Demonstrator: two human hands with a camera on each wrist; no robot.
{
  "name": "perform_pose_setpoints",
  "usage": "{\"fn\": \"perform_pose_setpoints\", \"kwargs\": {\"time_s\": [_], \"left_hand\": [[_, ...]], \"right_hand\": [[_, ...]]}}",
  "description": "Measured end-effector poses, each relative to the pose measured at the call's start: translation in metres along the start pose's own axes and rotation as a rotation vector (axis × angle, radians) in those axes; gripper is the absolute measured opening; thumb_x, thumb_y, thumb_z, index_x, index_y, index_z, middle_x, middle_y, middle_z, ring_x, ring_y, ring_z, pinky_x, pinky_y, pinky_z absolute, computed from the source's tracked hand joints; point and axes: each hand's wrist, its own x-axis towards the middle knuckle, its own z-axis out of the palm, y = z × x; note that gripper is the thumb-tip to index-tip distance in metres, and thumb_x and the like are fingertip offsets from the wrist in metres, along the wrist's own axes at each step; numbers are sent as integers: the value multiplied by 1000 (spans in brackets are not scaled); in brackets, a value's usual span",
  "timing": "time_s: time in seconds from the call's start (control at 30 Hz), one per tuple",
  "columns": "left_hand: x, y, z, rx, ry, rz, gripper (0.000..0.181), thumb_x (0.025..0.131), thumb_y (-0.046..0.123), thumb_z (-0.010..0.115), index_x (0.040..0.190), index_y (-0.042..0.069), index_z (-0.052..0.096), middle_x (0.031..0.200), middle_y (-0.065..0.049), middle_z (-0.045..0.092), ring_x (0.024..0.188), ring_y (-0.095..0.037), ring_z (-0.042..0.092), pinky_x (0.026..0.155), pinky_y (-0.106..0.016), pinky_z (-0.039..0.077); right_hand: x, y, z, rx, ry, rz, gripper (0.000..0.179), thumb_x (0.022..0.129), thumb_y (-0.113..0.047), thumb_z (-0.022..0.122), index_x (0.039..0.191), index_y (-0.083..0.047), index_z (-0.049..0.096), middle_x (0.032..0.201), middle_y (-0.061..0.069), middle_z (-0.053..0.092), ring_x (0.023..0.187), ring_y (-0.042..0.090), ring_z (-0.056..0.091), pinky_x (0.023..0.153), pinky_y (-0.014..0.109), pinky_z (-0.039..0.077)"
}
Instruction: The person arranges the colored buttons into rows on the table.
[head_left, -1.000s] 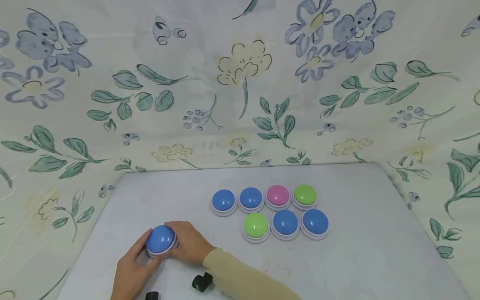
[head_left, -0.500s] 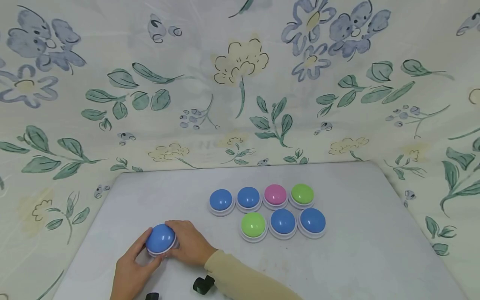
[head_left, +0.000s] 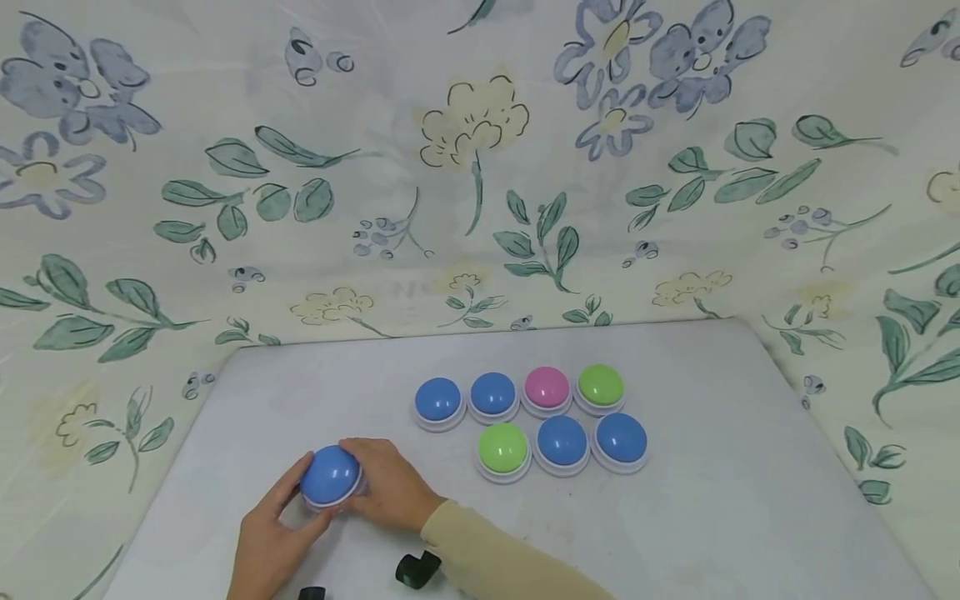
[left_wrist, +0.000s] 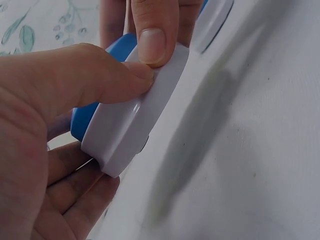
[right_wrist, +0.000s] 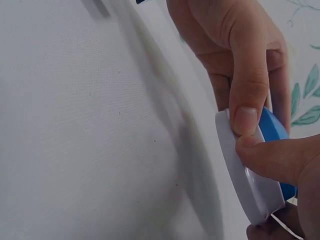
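Note:
A blue domed push button with a white round base is held between both hands at the table's left front. My left hand grips its left side, thumb on the white rim and fingers round the far edge. From the right, my right hand pinches the same button, its thumb meeting the left thumb at the rim. In the left wrist view the white base is raised off the table, its shadow falling on the surface beside it. The right wrist view shows the base tilted, with both thumbs pressed on its edge.
Right of the hands, two rows of similar buttons stand on the white table: blue, pink and green ones among them. A black wrist-worn piece sits by the right sleeve. Floral cloth rises behind the table.
Both hands keep their grip on the blue button, which shows slightly farther right. The view has shifted a little, so the rows of buttons appear farther left.

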Motion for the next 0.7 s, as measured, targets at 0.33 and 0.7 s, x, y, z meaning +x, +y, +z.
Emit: {"fn": "perform_pose_setpoints", "kwargs": {"time_s": [0.33, 0.7], "left_hand": [[3, 10, 3, -14, -11, 37, 85, 75, 6, 87, 149, 6, 46, 144, -25, 52, 126, -48, 53, 103, -60, 47], [5, 16, 7, -34, -10, 94, 84, 73, 5, 89, 147, 5, 49, 142, -23, 56, 124, -46, 56, 100, -60, 48]], "right_hand": [[-8, 3, -9, 29, 32, 15, 74, 88, -33, 79, 150, -11, 45, 150, -2, 49, 138, 12, 44, 113, 23, 38], [-17, 5, -18, -17, 65, -14, 72, 88, -28, 79, 148, -6, 46, 149, 3, 52, 137, 16, 46, 114, 23, 37]]}}
